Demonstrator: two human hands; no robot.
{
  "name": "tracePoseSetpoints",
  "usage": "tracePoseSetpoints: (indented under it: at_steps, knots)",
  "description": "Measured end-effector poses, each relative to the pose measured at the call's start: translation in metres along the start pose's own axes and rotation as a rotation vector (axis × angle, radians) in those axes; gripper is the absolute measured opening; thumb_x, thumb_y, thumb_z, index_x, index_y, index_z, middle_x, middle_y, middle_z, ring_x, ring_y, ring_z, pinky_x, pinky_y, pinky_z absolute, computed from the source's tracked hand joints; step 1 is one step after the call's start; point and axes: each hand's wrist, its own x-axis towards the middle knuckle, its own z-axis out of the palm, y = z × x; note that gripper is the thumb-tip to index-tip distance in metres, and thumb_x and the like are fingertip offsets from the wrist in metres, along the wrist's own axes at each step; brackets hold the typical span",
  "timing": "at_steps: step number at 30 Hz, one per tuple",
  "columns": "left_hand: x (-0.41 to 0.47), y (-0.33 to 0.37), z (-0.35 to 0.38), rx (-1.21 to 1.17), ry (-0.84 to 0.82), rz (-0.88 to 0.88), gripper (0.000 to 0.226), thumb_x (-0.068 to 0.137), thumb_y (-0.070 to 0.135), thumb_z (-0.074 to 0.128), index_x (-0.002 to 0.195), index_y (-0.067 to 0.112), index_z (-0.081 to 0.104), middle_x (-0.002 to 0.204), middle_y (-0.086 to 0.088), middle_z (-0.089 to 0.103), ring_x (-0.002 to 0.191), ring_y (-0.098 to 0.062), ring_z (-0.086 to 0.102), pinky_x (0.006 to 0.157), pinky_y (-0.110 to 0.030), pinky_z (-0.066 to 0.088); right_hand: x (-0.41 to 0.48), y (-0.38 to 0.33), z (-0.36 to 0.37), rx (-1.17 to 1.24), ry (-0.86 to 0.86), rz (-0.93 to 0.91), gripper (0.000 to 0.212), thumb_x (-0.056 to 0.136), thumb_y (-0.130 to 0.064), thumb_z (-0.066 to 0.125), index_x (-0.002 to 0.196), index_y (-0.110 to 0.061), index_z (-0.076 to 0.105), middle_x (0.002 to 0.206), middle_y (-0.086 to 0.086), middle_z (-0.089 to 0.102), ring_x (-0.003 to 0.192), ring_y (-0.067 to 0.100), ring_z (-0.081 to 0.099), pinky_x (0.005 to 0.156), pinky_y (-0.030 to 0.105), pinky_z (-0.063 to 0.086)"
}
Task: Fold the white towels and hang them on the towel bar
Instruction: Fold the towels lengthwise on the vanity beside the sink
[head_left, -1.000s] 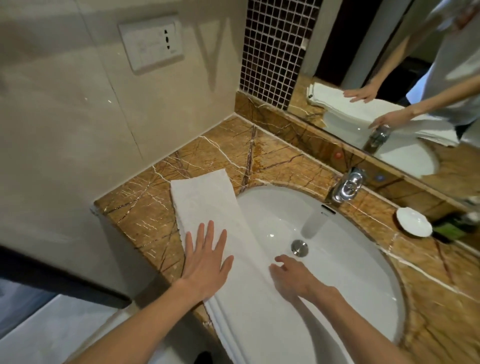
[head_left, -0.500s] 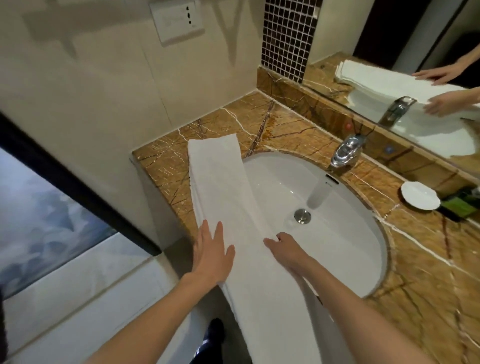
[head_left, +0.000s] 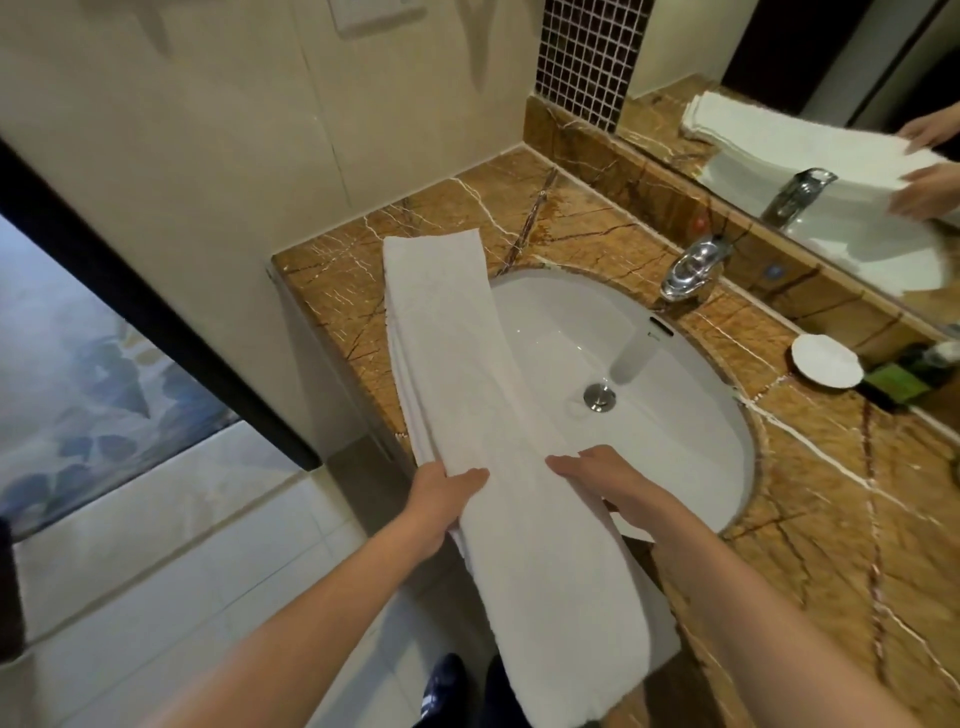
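Note:
A white towel (head_left: 457, 364), folded into a long narrow strip, lies across the brown marble counter (head_left: 332, 280) and the left rim of the white sink (head_left: 675, 431); its near end hangs over the counter's front edge. My left hand (head_left: 441, 493) grips the towel's left edge, thumb on top and fingers under the layers. My right hand (head_left: 602, 483) holds the right edge at the same height, thumb on top. No towel bar is in view.
A chrome faucet (head_left: 693, 270) stands behind the basin. A small white dish (head_left: 826, 359) and a dark green item (head_left: 898, 382) sit at the right by the mirror (head_left: 831, 130). A tiled wall rises at the left. Pale floor tiles and my shoes lie below.
Both hands slid back along the towel toward me, from lying flat on it to taking hold of its two side edges. The view has tilted further down and back.

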Motion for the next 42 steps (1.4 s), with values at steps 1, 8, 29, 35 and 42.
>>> tracePoseSetpoints:
  at_steps: [1,8,29,35,42]
  knots:
    - [-0.002,-0.002,0.000,-0.020,-0.019,-0.023,0.036,0.085,0.011,0.069,0.117,0.001,0.058,0.100,-0.005,0.069,0.086,-0.016,0.066,0.064,-0.025,0.055,-0.002,0.002,-0.001,-0.004,-0.003,0.012,0.040,0.076,-0.046,0.071,0.080,-0.010,0.055,0.068,0.004,0.055,0.057,0.019,0.053,0.054,0.026,0.037]
    - [-0.006,-0.002,0.000,-0.018,-0.066,-0.084,0.042,0.083,0.010,0.072,0.121,0.004,0.055,0.101,-0.003,0.066,0.088,-0.016,0.063,0.061,-0.024,0.052,-0.016,0.009,-0.006,0.068,-0.070,0.046,0.062,0.055,-0.054,0.081,0.087,-0.004,0.065,0.079,0.008,0.067,0.073,0.026,0.065,0.071,0.034,0.048]
    - [-0.035,-0.030,0.026,-0.508,-0.389,-0.258,0.047,0.073,0.005,0.060,0.120,0.005,0.059,0.116,-0.022,0.066,0.106,-0.039,0.063,0.091,-0.048,0.050,-0.063,0.030,-0.004,-0.079,-0.173,-0.155,0.049,0.081,-0.064,0.057,0.106,-0.024,0.070,0.104,-0.010,0.072,0.094,0.010,0.069,0.087,0.027,0.050]
    - [-0.042,-0.039,-0.001,-0.260,-0.303,-0.183,0.036,0.083,-0.002,0.064,0.119,0.003,0.059,0.108,-0.012,0.071,0.097,-0.028,0.069,0.070,-0.036,0.058,-0.070,0.029,0.004,-0.404,0.043,-0.288,0.045,0.092,-0.043,0.055,0.056,-0.019,0.042,0.092,-0.002,0.055,0.092,0.019,0.055,0.079,0.034,0.044]
    - [-0.052,-0.051,-0.014,0.091,-0.084,0.017,0.012,0.087,0.016,0.068,0.095,0.007,0.067,0.079,-0.002,0.074,0.064,-0.012,0.070,0.050,-0.027,0.054,-0.079,0.032,0.020,-0.419,0.158,-0.411,0.025,0.083,-0.009,0.058,0.062,0.002,0.049,0.073,0.007,0.046,0.068,0.017,0.046,0.056,0.028,0.033]
